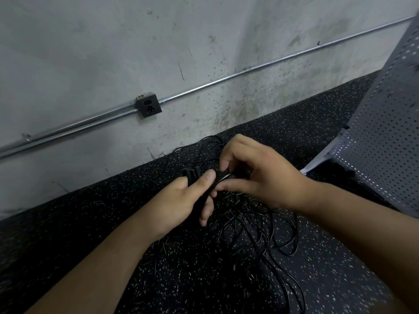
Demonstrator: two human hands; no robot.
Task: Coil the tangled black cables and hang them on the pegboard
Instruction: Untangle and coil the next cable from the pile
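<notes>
No readable text or numbers — neither on the outlet (148, 106) nor the pegboard (376, 137).

The left hand (179, 200) and right hand (258, 175) are bare, with short, plain fingernails; both forearms behind them are bare too, as far as they show.

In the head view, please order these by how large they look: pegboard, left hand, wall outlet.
1. pegboard, partly cut off by the frame.
2. left hand, gripping the cable bundle; nearness enlarges it.
3. wall outlet.
</notes>
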